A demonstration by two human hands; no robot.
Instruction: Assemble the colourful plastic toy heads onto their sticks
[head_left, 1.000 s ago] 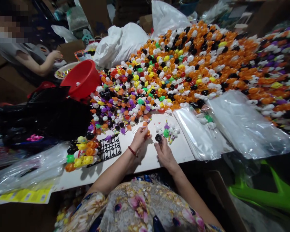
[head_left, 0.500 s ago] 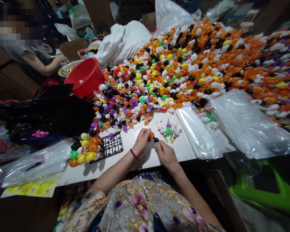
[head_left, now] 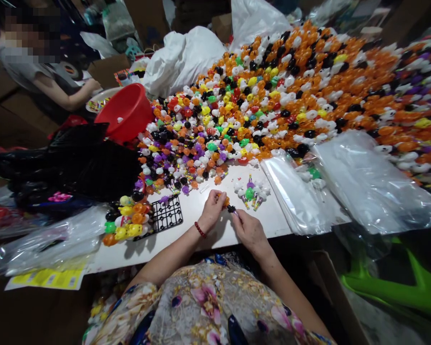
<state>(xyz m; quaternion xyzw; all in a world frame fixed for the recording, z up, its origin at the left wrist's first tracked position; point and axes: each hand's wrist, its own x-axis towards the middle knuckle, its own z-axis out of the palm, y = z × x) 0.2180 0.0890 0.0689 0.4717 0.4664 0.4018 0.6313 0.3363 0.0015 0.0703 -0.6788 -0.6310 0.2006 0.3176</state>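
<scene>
Above the white table [head_left: 222, 239], my left hand [head_left: 211, 212] is closed on a small orange plastic toy head [head_left: 226, 202], partly hidden by its fingers. My right hand [head_left: 250, 231] pinches a small black spiky toy head [head_left: 231, 209] by its lower end. The two pieces are close together; I cannot tell whether they join. Just beyond my right hand lies a little group of white, green and purple toy heads [head_left: 249, 193] with patterned tubes. Left of my hands is a black grid rack [head_left: 169, 214], with yellow, orange and green toy heads [head_left: 129, 232] standing at its left end.
A large heap of colourful toy heads [head_left: 273, 105] covers the back of the table. Clear plastic bags [head_left: 298, 201] lie at the right. A red basin [head_left: 125, 112] and black plastic bags [head_left: 93, 167] sit at the left. Another person [head_left: 57, 91] works at the far left.
Both hands stay almost in place. My left fingers now cover more of the orange toy head, and the black one has shifted very slightly. The view has tilted a little.
</scene>
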